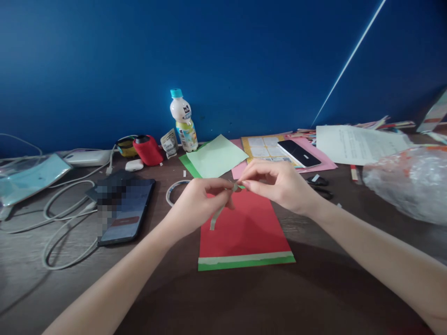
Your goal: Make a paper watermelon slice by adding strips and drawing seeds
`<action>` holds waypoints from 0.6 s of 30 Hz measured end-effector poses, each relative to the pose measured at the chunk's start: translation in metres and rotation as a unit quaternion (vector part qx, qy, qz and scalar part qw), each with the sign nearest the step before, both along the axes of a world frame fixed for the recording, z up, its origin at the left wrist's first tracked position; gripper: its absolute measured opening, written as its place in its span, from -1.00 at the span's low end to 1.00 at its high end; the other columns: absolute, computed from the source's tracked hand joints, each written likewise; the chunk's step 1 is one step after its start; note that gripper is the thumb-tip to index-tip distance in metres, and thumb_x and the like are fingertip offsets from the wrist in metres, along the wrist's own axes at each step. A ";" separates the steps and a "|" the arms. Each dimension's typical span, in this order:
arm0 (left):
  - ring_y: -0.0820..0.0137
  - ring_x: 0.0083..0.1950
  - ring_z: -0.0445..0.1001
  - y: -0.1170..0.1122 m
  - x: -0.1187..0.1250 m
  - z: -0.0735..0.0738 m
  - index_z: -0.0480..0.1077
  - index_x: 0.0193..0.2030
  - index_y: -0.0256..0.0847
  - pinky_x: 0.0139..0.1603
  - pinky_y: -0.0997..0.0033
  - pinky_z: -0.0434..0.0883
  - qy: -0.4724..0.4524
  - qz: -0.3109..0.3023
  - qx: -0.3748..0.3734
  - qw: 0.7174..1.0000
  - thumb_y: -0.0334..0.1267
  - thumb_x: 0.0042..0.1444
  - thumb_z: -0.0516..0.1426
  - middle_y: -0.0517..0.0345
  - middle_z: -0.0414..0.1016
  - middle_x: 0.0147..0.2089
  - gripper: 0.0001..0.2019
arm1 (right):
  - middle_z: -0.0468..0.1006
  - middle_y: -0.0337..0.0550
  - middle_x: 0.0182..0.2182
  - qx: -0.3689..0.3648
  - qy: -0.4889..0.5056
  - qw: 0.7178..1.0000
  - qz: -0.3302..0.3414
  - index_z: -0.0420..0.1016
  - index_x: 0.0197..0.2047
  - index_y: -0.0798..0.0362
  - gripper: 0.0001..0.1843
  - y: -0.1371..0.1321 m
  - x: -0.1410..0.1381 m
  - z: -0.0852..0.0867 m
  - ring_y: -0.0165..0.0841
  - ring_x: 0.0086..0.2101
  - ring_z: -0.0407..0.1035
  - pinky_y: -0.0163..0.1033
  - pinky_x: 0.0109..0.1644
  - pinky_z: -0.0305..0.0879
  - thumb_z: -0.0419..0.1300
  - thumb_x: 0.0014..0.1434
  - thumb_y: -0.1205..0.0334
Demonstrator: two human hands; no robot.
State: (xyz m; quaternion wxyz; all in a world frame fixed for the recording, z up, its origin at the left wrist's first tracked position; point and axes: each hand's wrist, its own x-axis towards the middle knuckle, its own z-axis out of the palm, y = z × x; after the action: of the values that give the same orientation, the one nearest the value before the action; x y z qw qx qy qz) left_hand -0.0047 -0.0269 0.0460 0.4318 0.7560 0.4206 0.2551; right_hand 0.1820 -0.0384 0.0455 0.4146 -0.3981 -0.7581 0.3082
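Note:
My left hand (pixel 199 204) and my right hand (pixel 279 186) meet above a red paper sheet (pixel 244 228) that has a white and a green band along its near edge. Both hands pinch a thin pale paper strip (pixel 217 215) at its top. The strip's free end hangs down over the red sheet. Fingers of both hands are closed around the strip's upper end.
A light green sheet (pixel 216 156) lies behind the red one, with a pink sheet and a black phone (pixel 299 153) to the right. A drink bottle (pixel 184 121), a red pouch (pixel 148 150), a tablet (pixel 122 209), white cables (pixel 63 204), a tape ring (pixel 173 190) and a plastic bag (pixel 408 181) surround them.

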 end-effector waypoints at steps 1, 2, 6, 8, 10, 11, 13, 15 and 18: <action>0.64 -0.63 0.24 0.000 0.000 0.000 0.46 -0.21 -0.17 -0.53 0.64 0.39 0.000 0.000 0.001 1.000 -0.40 0.01 -0.01 0.30 0.47 -0.49 -0.73 | 0.41 -0.18 -0.43 -0.002 0.003 1.000 -0.001 0.46 -0.40 0.13 -0.88 0.000 0.000 0.000 -0.44 -0.40 0.29 -0.29 -0.32 0.23 0.10 0.07 0.37; 0.64 -0.63 0.23 0.001 0.000 0.000 0.46 -0.21 -0.17 -0.52 0.64 0.39 0.000 0.000 0.001 1.000 -0.40 0.01 -0.01 0.31 0.46 -0.49 -0.73 | 0.41 -0.18 -0.42 -0.007 0.007 1.000 -0.002 0.46 -0.39 0.12 -0.88 0.000 0.000 0.000 -0.44 -0.39 0.30 -0.29 -0.31 0.23 0.10 0.08 0.36; 0.62 -0.63 0.23 0.000 0.000 0.001 0.45 -0.19 -0.17 -0.60 0.66 0.35 0.010 -0.001 0.007 1.000 -0.39 0.00 -0.01 0.29 0.46 -0.49 -0.72 | 0.44 -0.18 -0.39 -0.051 0.031 0.998 0.008 0.45 -0.34 0.11 -0.89 0.002 -0.002 -0.004 -0.42 -0.35 0.33 -0.28 -0.27 0.26 0.13 0.07 0.29; 0.61 -0.63 0.24 -0.001 0.001 0.000 0.45 -0.19 -0.17 -0.65 0.66 0.31 0.018 -0.003 0.012 1.000 -0.38 0.00 -0.01 0.28 0.46 -0.49 -0.72 | 0.44 -0.18 -0.40 -0.064 0.033 0.997 0.009 0.45 -0.35 0.11 -0.89 0.002 -0.003 -0.006 -0.42 -0.36 0.34 -0.28 -0.28 0.27 0.16 0.05 0.27; 0.61 -0.64 0.24 -0.002 0.001 -0.001 0.46 -0.19 -0.15 -0.69 0.67 0.29 0.025 -0.001 0.019 1.000 -0.37 0.00 -0.01 0.28 0.46 -0.48 -0.71 | 0.44 -0.18 -0.41 -0.063 0.030 0.998 0.004 0.46 -0.38 0.11 -0.91 0.002 -0.004 -0.007 -0.41 -0.37 0.34 -0.27 -0.30 0.26 0.18 0.03 0.27; 0.61 -0.65 0.23 -0.003 0.001 -0.001 0.46 -0.19 -0.14 -0.69 0.67 0.29 0.029 0.001 0.023 0.999 -0.37 0.01 -0.02 0.29 0.46 -0.47 -0.71 | 0.44 -0.17 -0.42 -0.061 0.027 0.998 0.004 0.46 -0.39 0.11 -0.91 0.002 -0.004 -0.007 -0.41 -0.38 0.34 -0.28 -0.30 0.26 0.18 0.03 0.27; 0.63 -0.66 0.21 -0.004 0.001 -0.002 0.47 -0.19 -0.12 -0.69 0.67 0.29 0.034 0.003 0.028 0.999 -0.36 0.01 -0.02 0.30 0.46 -0.47 -0.71 | 0.44 -0.17 -0.41 -0.059 0.025 0.998 0.007 0.46 -0.39 0.12 -0.91 0.002 -0.004 -0.007 -0.42 -0.38 0.33 -0.28 -0.32 0.25 0.17 0.04 0.28; 0.63 -0.66 0.22 -0.004 0.000 -0.003 0.48 -0.21 -0.11 -0.68 0.67 0.30 0.038 0.004 0.035 0.999 -0.36 0.02 -0.02 0.30 0.46 -0.46 -0.72 | 0.43 -0.17 -0.41 -0.057 0.021 0.998 0.010 0.46 -0.38 0.12 -0.91 0.001 -0.004 -0.006 -0.43 -0.38 0.32 -0.29 -0.33 0.24 0.16 0.05 0.29; 0.60 -0.61 0.28 -0.005 0.001 -0.002 0.48 -0.23 -0.10 -0.68 0.68 0.29 0.039 0.006 0.047 0.998 -0.35 0.02 0.00 0.30 0.47 -0.46 -0.73 | 0.42 -0.18 -0.42 -0.049 0.016 0.999 0.012 0.46 -0.39 0.12 -0.92 0.000 -0.004 -0.005 -0.44 -0.39 0.31 -0.30 -0.34 0.23 0.15 0.06 0.31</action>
State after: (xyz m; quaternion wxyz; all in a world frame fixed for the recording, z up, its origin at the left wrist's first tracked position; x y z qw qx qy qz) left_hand -0.0042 -0.0314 0.0438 0.3777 0.7824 0.4291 0.2470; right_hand 0.1783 -0.0383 0.0401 0.4028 -0.4038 -0.7404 0.3557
